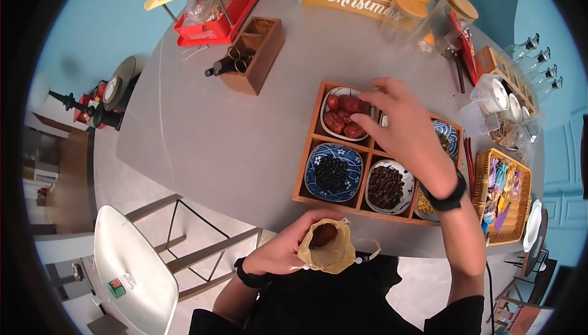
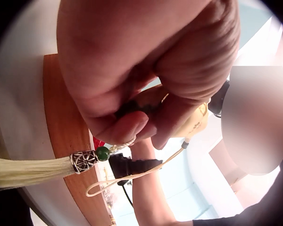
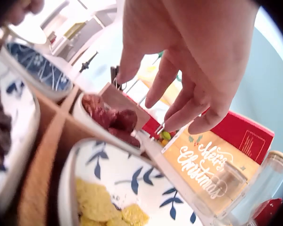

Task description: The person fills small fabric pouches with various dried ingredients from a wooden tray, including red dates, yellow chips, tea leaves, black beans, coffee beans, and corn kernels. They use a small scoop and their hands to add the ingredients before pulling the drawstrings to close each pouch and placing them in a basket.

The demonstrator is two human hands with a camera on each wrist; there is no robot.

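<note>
My left hand (image 1: 283, 246) grips a small cream drawstring pouch (image 1: 343, 266) below the near edge of the table, its mouth facing up. A dark red date (image 1: 323, 235) shows inside it. In the left wrist view, a pale tassel (image 2: 33, 172) with a green bead (image 2: 103, 153) hangs from a cord by the fingertips. My right hand (image 1: 401, 130) is spread above the divided wooden box (image 1: 298, 182), its fingertips close over a bowl of red dates (image 1: 335, 119). Nothing shows between those fingers in the right wrist view, where yellow slices (image 3: 96, 202) lie in a leaf-patterned bowl.
The box also holds bowls of black beans (image 1: 332, 174) and dark brown pieces (image 1: 386, 188). To its right is a wicker basket (image 1: 484, 182) of coloured cords. Farther back stand a wooden caddy (image 1: 269, 53), a Merry Christmas box (image 1: 331, 1) and lidded glass jars (image 1: 401, 26).
</note>
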